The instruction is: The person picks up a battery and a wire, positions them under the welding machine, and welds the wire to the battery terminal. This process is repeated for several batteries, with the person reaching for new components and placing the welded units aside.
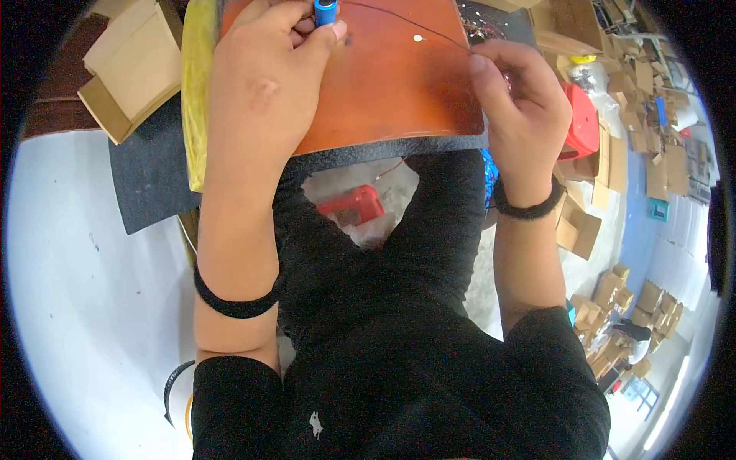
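Note:
At the far edge of the view, my left hand (pixel 268 69) is closed on a small blue cylinder (pixel 326 14) with a dark end, which looks like a battery cell. A thin dark wire (pixel 414 21) runs from beside the cylinder across to my right hand (pixel 525 92). My right thumb and forefinger pinch the wire's other end. Both hands are above an orange-brown board (pixel 383 100). A small pale round piece (pixel 418 37) lies on the board between the hands, under the wire. Whether the wire is joined to the cylinder I cannot tell.
A yellow wrapped bundle (pixel 198 100) and an open cardboard box (pixel 134 69) stand at the left. Dark wires (pixel 483 31) lie beyond my right hand, with a red container (pixel 583 123) beside it. Another red thing (pixel 356 205) shows below, between my legs. Cardboard boxes (pixel 667 169) fill the far right.

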Demonstrator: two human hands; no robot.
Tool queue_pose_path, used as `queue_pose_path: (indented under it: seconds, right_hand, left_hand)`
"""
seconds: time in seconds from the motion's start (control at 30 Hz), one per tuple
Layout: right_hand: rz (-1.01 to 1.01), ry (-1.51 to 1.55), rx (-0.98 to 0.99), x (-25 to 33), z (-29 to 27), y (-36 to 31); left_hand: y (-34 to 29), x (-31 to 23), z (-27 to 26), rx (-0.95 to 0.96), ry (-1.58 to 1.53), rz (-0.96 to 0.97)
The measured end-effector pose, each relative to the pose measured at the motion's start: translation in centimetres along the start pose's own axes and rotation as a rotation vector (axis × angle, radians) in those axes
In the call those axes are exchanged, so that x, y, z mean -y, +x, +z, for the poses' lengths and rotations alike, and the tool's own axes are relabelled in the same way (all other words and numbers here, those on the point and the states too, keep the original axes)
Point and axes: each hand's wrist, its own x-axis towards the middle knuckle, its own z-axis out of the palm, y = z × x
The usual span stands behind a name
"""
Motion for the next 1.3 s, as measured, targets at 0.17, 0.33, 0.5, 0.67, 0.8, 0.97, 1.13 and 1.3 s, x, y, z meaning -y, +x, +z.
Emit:
queue_pose_path:
  seconds: [0.17,0.33,0.5,0.67,0.8,0.97,1.13,1.3]
  right_hand:
    - [-0.069,-0.027,-0.027,-0.6,0.0,-0.2]
    - [0.004,-0.04,-0.017,-0.5,0.2,-0.2]
    - [-0.027,-0.019,-0.015,-1.0,0.7,-0.1]
    - [0.147,0.195,-0.06,-1.1,0.9,-0.4]
    - [0.002,-0.056,-0.003,-0.9,0.5,0.1]
    - [0.025,-0.005,-0.008,-0.8,0.4,-0.2]
    - [0.238,0.432,0.062,0.5,0.2,0.5]
    - [0.361,0.567,0.28,1.7,0.7,1.9]
  left_hand:
    - [-0.2,-0.6,-0.4,0.029,0.028,-0.049]
    - [-0.2,-0.3,-0.2,0.025,0.105,-0.026]
    - [-0.1,-0.1,-0.1,-0.034,0.144,0.019]
    - [-0.2,-2.4,-0.7,0.066,-0.027,-0.157]
    - [-0.2,-0.2,-0.1,0.019,0.078,-0.032]
    - [-0.2,-0.1,-0.1,-0.002,0.06,0.046]
    - [-0.7,-1.0,-0.4,0.063,-0.079,-0.135]
    - [-2.1,-0.7,-1.8,0.132,-0.295,-0.075]
